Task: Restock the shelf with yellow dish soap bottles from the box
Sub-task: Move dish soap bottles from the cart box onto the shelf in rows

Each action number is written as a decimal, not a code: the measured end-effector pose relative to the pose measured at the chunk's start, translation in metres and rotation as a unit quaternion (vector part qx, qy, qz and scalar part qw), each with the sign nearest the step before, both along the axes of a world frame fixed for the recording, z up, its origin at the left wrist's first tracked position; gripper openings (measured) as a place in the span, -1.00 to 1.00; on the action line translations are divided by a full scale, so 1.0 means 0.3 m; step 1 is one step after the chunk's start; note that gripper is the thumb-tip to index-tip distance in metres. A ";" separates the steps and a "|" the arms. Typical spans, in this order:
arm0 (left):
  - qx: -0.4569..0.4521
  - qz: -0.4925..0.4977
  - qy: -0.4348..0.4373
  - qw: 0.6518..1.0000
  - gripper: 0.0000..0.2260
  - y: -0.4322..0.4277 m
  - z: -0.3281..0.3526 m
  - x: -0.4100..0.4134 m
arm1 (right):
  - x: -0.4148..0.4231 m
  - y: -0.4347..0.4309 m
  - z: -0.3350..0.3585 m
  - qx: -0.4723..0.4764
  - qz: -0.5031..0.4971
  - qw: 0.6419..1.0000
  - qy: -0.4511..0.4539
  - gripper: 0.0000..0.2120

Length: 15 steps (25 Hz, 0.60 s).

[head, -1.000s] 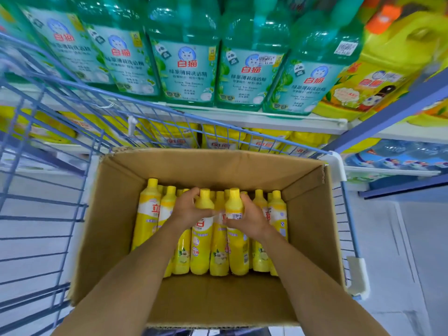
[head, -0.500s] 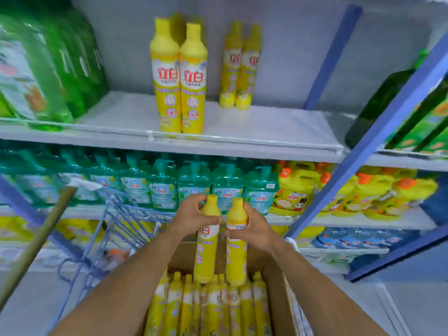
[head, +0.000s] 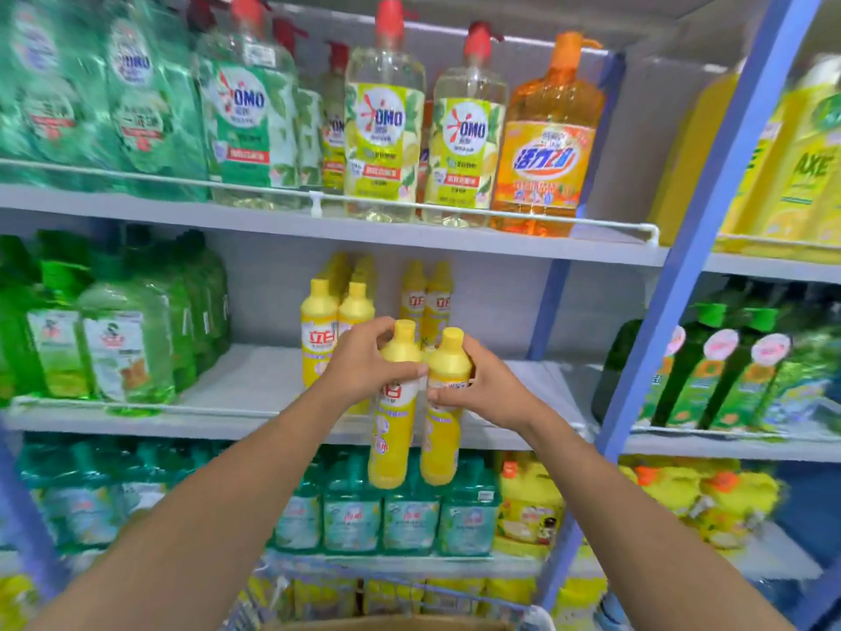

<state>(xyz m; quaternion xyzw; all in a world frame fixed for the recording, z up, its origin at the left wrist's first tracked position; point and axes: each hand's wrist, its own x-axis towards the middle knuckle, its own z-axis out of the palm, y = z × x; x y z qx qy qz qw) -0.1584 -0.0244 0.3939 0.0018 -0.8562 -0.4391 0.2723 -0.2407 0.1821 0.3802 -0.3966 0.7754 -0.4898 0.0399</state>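
My left hand grips a yellow dish soap bottle near its neck. Beside it my right hand grips a second yellow bottle the same way. Both bottles hang upright in the air, side by side, their upper halves level with the middle shelf and their bases below its front edge. On that shelf stand several yellow bottles: a front pair just left of my hands and another pair further back. Only the box's top edge shows at the bottom.
Green refill packs fill the shelf's left part. To the right a blue upright divides this bay from dark green bottles. Large pump bottles stand on the shelf above, teal ones on the shelf below. The cart's blue wire rim shows low down.
Both hands lifted the two yellow bottles out of the box and up to the height of the middle shelf. The view tilted upward from the box to the shelves.
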 end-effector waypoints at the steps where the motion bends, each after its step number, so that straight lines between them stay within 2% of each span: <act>1: -0.003 0.009 0.006 1.000 -0.62 0.003 0.039 -0.018 | -0.033 -0.003 0.034 -0.006 0.004 1.000 0.005 -0.40; 8: -0.010 0.048 0.037 0.998 -0.54 0.012 0.162 -0.211 | -0.251 -0.014 0.165 -0.028 -0.003 1.000 0.011 -0.36; 15: 0.025 0.089 0.007 0.996 -0.45 0.004 0.055 -0.375 | -0.431 -0.060 0.049 -0.039 0.007 0.999 -0.036 -0.42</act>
